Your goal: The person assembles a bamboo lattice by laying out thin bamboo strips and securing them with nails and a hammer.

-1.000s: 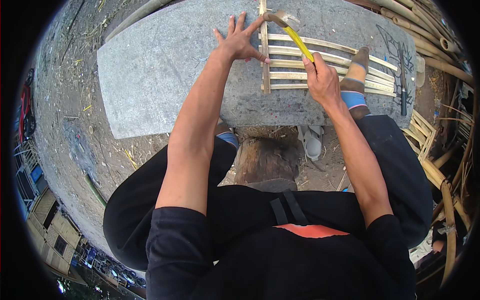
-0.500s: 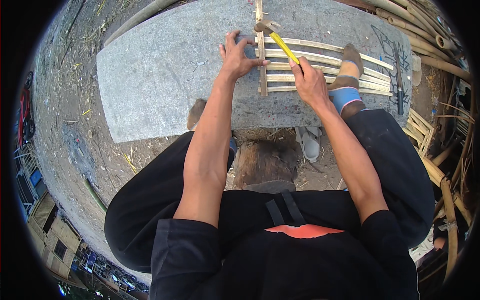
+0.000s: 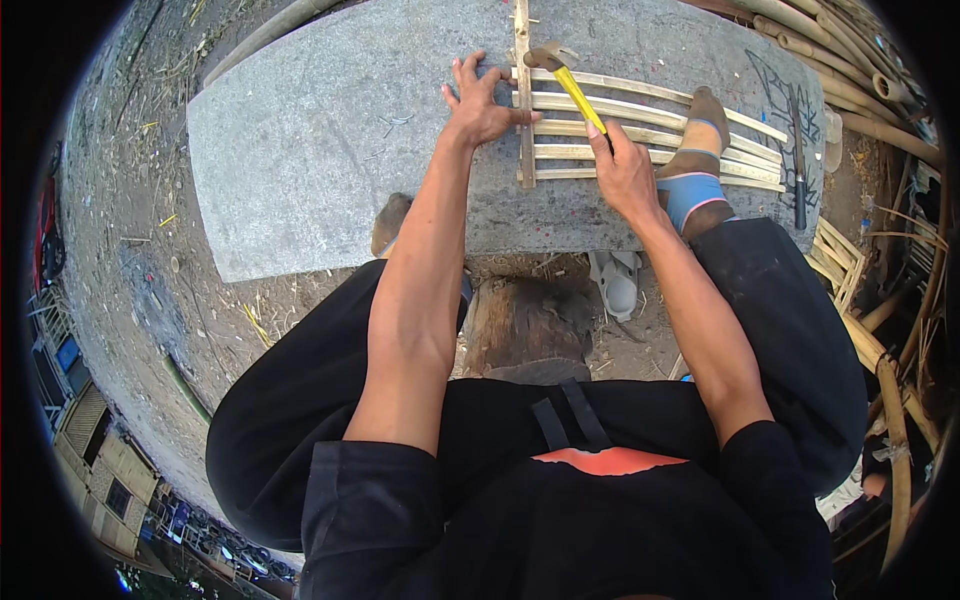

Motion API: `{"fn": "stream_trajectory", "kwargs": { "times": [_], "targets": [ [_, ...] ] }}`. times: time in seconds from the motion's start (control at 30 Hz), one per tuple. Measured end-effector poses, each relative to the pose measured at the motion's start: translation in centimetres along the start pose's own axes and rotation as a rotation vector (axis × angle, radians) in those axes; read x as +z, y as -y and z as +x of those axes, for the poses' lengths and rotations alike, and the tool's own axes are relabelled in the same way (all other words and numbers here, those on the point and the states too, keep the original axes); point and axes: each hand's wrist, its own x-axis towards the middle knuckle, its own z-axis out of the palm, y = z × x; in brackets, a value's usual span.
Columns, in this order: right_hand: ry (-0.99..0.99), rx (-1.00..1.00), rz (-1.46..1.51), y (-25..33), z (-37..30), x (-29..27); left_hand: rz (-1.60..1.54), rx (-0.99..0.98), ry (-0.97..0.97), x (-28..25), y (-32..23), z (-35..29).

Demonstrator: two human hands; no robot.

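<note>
My right hand (image 3: 626,172) is closed round the dark grip of a claw hammer (image 3: 578,98) with a yellow handle. Its head hangs beside a narrow bamboo crossbar (image 3: 526,140), over the far end of the slats. Several pale bamboo slats (image 3: 600,129) run rightward from that bar. At the bar's left side is my left hand (image 3: 484,108), fingers spread; the thumb lies across the bar and the index fingertip touches near the top slat's end. My right foot, in a brown and blue sock (image 3: 692,185), presses on the slats.
The slats lie on a grey stone-like slab (image 3: 300,170). A long knife with a black handle (image 3: 800,200) rests at its right side. Bamboo poles (image 3: 800,50) are piled at the far right. A wood stump (image 3: 530,330) and a grey cup-like piece (image 3: 620,295) sit below the slab's near edge.
The hammer head has shifted slightly right, away from the crossbar. My left hand's outer fingers have lifted and spread more, while its thumb stays on the bar.
</note>
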Motion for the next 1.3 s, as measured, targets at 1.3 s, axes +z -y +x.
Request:
{"fn": "stream_trajectory", "kwargs": {
  "times": [1.3],
  "targets": [
    [-0.143, -0.227, 0.076, 1.5, -0.1, -1.7, 0.042, 0.008, -0.030, 0.3, 0.2, 0.6]
  ]
}}
